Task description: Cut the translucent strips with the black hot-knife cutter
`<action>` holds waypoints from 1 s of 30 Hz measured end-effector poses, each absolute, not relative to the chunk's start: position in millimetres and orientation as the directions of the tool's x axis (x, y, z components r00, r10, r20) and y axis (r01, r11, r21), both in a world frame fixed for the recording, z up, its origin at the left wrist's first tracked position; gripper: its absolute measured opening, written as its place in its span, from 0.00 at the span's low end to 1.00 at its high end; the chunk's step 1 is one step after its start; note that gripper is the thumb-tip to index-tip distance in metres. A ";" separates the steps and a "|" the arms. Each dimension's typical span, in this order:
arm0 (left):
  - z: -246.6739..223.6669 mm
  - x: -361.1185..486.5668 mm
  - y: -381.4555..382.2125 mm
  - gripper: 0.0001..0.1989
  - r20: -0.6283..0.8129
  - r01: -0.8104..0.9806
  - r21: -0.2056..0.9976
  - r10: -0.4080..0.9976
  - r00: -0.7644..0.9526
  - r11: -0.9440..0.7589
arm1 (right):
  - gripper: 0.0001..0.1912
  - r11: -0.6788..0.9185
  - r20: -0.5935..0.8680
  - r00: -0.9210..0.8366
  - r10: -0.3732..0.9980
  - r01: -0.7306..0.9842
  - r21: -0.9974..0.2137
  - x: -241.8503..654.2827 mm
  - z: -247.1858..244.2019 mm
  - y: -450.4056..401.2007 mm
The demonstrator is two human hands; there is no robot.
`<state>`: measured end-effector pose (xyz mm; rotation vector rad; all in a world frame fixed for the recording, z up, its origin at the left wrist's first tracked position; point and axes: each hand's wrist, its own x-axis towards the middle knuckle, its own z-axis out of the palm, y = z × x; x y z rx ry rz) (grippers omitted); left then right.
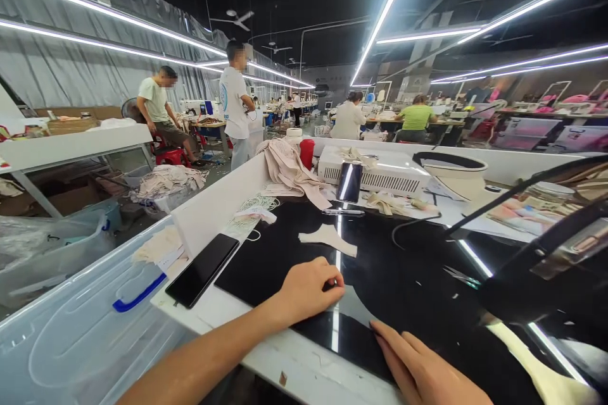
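Holding a thin greyish piece (356,306) on the glossy black board (403,266), near its front edge. Curling the fingers of the left hand (308,291) over the piece's left end, perhaps pinching it, though hard to tell beneath the knuckles. Touching its right end with straight fingers of the right hand (420,361), set close together. Facing a curved white piece (327,238) farther back on the board, with a dark phone (202,271) on the bench (213,311) just left of the board and pinkish cloth (291,168) behind it.

left hand (308,288): fingers (332,296) curled inward | right hand (420,361): stretched forward, palm apparently down
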<state>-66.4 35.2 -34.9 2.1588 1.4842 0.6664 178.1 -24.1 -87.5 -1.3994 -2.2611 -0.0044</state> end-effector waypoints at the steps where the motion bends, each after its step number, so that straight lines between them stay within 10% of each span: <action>1: -34.7 -66.9 35.1 0.05 0.143 0.731 0.596 0.940 0.310 -0.332 | 0.19 0.468 0.394 -0.361 0.845 0.856 -0.219 175.6 -84.2 -26.3; 9: -32.1 -70.6 37.2 0.08 0.130 0.729 0.600 0.939 0.319 -0.331 | 0.18 0.414 0.355 -0.372 0.858 0.909 -0.049 156.0 -59.9 -35.0; 17: -34.8 -80.5 43.3 0.15 0.080 0.707 0.655 0.955 0.285 -0.266 | 0.17 0.431 0.410 -0.310 0.858 0.868 -0.246 179.1 -40.4 -57.8; 30: -44.2 -89.6 51.4 0.24 0.060 0.689 0.696 0.973 0.223 -0.201 | 0.19 -0.159 0.469 0.222 0.855 0.973 -0.169 346.4 -32.3 -40.2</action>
